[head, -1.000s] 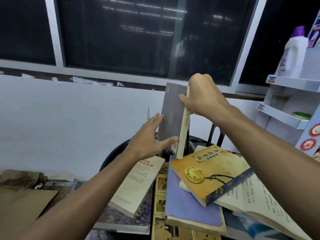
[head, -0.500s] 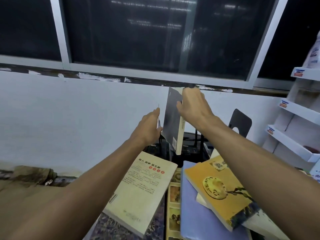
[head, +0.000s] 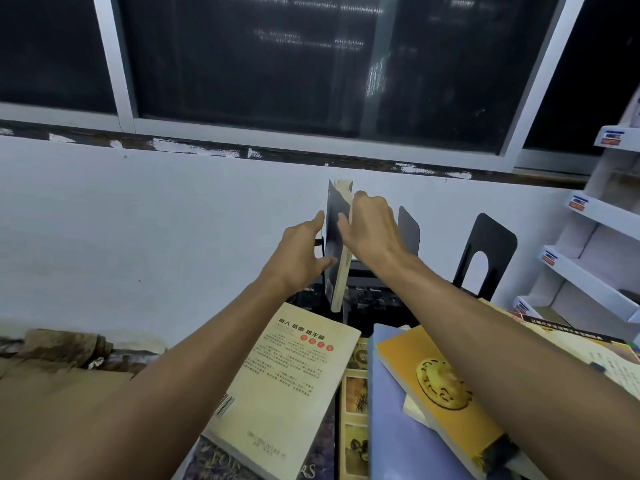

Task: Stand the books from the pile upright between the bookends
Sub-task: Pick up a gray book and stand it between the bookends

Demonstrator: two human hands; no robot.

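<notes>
A grey-covered book (head: 335, 233) stands upright at the far side of the round table, near the white wall. My right hand (head: 372, 226) grips its upper edge, thumb on the grey cover. My left hand (head: 304, 252) presses flat against the cover's left side, beside a thin black bookend (head: 322, 220) seen edge-on. To the right stand two more black bookends, one (head: 410, 232) partly behind my right wrist and a larger one (head: 491, 251) with an arched cut-out. The pile lies near me: a cream book (head: 287, 379), a yellow book (head: 440, 379), a lilac book (head: 391, 427).
White shelving (head: 588, 244) rises at the right edge. Brown cardboard (head: 52, 386) lies at the lower left. A dark window with a grey frame (head: 311, 133) spans the wall above. More books and an open one (head: 588, 348) spread at the right under my forearm.
Both hands have carried the grey book away from me and down, from above the pile to the table's far side by the left bookend. The view tilted so the bookends came into sight.
</notes>
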